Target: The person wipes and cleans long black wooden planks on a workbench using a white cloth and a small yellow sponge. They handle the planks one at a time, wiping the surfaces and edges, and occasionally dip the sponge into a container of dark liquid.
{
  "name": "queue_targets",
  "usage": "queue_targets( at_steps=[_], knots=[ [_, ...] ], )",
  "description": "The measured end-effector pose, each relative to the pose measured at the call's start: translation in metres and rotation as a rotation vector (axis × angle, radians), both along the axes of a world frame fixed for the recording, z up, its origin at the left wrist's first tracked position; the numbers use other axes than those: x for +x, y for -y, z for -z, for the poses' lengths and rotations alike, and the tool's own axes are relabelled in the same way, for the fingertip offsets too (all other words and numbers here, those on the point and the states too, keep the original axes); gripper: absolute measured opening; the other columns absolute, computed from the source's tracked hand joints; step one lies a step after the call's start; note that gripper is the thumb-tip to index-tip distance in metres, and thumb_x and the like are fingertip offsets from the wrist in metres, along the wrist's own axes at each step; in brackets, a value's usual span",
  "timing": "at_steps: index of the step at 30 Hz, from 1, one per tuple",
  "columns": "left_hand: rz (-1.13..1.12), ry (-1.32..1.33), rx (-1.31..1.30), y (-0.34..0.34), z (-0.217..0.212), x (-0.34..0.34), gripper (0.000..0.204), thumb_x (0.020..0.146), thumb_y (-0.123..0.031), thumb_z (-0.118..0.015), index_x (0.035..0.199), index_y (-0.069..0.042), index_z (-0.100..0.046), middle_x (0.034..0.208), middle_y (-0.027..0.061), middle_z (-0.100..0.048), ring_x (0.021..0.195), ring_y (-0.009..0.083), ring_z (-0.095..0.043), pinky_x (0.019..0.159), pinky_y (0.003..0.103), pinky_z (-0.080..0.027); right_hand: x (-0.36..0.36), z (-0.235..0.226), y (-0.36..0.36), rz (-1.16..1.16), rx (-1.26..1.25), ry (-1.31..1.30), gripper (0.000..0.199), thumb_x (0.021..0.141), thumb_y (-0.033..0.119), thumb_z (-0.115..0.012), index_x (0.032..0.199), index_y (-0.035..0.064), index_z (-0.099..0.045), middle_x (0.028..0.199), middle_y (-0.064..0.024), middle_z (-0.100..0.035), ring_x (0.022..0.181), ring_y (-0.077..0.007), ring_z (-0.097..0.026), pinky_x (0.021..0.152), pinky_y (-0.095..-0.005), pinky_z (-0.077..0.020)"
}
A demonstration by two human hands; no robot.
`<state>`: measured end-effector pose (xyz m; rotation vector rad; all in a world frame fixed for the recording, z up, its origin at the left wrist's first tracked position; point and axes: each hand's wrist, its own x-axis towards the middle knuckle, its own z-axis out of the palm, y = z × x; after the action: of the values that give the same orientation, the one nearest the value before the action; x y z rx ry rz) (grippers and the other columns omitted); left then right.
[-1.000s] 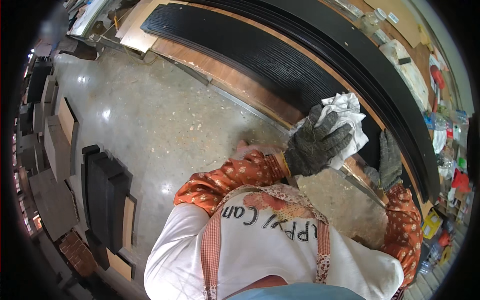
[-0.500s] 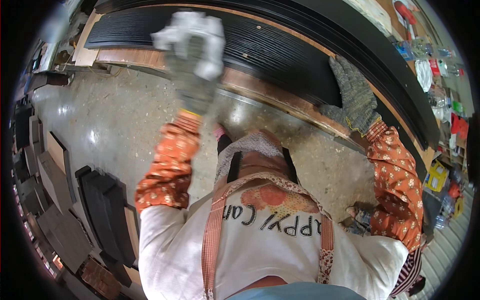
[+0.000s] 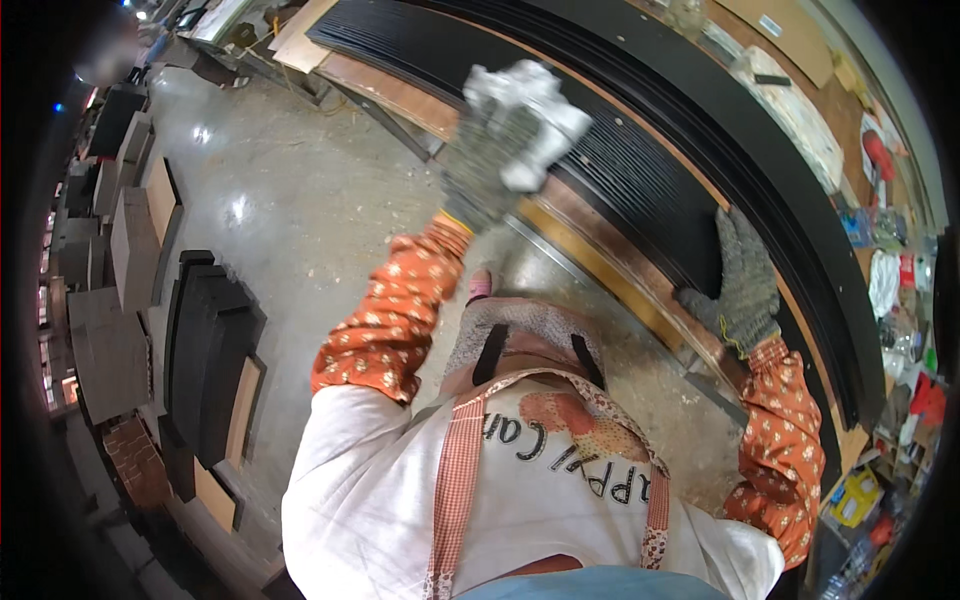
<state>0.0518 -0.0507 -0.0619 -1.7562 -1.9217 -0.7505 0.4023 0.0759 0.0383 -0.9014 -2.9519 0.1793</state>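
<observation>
Workshop bench, left hand [image 3: 490,165] gripping white rag [image 3: 525,115], right hand [image 3: 742,285] flat on black panel [image 3: 640,170], yellow box [image 3: 848,492] right.

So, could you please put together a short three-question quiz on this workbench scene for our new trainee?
1. True or false: the left hand is clutching a crumpled white cloth.
2. What does the right hand rest on?
A. the concrete floor
B. the black ribbed panel
C. a yellow box
3. Fill in: both hands wear grey knitted ____.

Key
1. True; the cloth is bunched in the raised left hand, above the near edge of the panel.
2. B; its palm lies flat on the black panel, near its wooden edge.
3. gloves
</observation>
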Motion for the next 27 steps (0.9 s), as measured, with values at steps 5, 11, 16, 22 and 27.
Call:
queue_targets(
  at_steps=[5, 11, 16, 22, 27],
  knots=[
    [-0.193, -0.029, -0.036, 0.02, -0.02, -0.182, 0.043, 0.088, -0.031, -0.056, 0.126, -0.011, -0.058, 0.138, 0.0146, -0.05, 0.13, 0.0346, -0.042, 0.111, 0.044, -0.029, 0.005, 0.001, -0.006, -0.049, 0.035, -0.093, 0.111, 0.057, 0.041, -0.086, 0.146, 0.0066, -0.03, 0.146, -0.0244, -0.033, 0.134, -0.0391, -0.035, 0.111, -0.0491, -0.0288],
    [-0.299, 1.23, 0.391, 0.03, -0.001, -0.294, 0.053, 0.093, -0.045, -0.052, 0.125, -0.003, -0.055, 0.118, 0.0117, -0.063, 0.109, 0.0275, -0.059, 0.097, 0.037, -0.044, -0.033, -0.019, 0.0, 0.075, 0.097, 0.141, 0.114, 0.054, 0.042, -0.086, 0.145, 0.0034, -0.03, 0.146, -0.0253, -0.031, 0.13, -0.0427, -0.038, 0.108, -0.0485, -0.0338],
    [0.136, 2.002, 0.958, 0.04, -0.038, -0.306, 0.044, 0.097, -0.037, -0.044, 0.13, -0.009, -0.052, 0.126, 0.01, -0.059, 0.111, 0.0272, -0.059, 0.099, 0.043, -0.046, -0.198, -0.021, 0.003, 0.004, -0.032, 0.04, 0.104, 0.058, 0.045, -0.084, 0.143, 0.0075, -0.036, 0.139, -0.0247, -0.037, 0.131, -0.0407, -0.036, 0.108, -0.0471, -0.0337],
    [0.039, 1.706, 1.007, 0.047, -0.057, -0.311, 0.046, 0.097, -0.035, -0.049, 0.134, -0.008, -0.048, 0.127, 0.0087, -0.058, 0.107, 0.0246, -0.06, 0.092, 0.04, -0.05, -0.293, -0.002, -0.005, -0.057, -0.028, -0.08, 0.099, 0.059, 0.047, -0.083, 0.141, 0.0109, -0.041, 0.137, -0.0242, -0.039, 0.127, -0.0412, -0.041, 0.106, -0.0486, -0.035],
    [0.13, 1.737, 1.112, 0.054, -0.064, -0.313, 0.048, 0.095, -0.036, -0.054, 0.132, -0.006, -0.047, 0.127, 0.0093, -0.057, 0.11, 0.0257, -0.058, 0.094, 0.039, -0.048, -0.323, 0.001, -0.008, -0.077, -0.06, -0.123, 0.097, 0.059, 0.047, -0.082, 0.14, 0.011, -0.042, 0.136, -0.0243, -0.041, 0.125, -0.0416, -0.042, 0.105, -0.0485, -0.0356]
  ],
)
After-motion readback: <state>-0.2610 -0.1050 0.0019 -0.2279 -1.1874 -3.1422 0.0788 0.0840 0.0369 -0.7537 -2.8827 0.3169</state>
